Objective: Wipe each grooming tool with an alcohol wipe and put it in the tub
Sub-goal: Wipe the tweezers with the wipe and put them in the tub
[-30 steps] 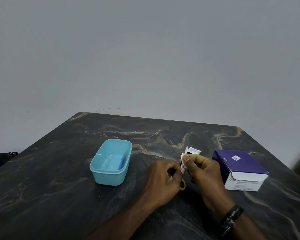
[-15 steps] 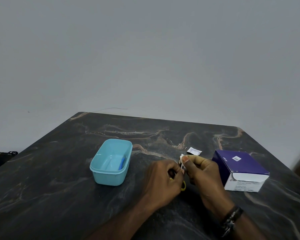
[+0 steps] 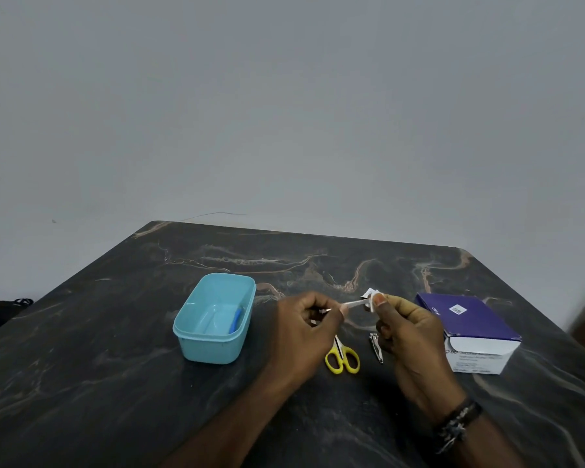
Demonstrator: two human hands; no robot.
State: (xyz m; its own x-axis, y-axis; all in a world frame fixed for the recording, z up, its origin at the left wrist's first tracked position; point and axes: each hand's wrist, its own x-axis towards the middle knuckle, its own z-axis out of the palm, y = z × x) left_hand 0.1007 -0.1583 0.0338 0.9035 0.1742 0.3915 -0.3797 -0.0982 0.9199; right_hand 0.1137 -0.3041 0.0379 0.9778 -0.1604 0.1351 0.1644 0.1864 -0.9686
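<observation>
Nearest to me, the yellow-handled scissors (image 3: 342,358) and the nail clipper (image 3: 376,346) lay on the dark table (image 3: 81,383), just below my hands and a little apart from each other. By the look of it neither had been wiped yet, so I judged those two were left to do. Above them my left hand (image 3: 304,329) pinched one end of a thin, pale tool (image 3: 353,304); I could not tell what it was. My right hand (image 3: 409,327) pinched the white wipe (image 3: 372,303) against the tool's other end, so this one was mid-wipe. A torn wrapper (image 3: 369,292) showed just behind the wipe. To my right sat the purple wipe box (image 3: 470,327). Further left, the blue tub (image 3: 217,319) held one blue item (image 3: 237,319), seemingly done.
</observation>
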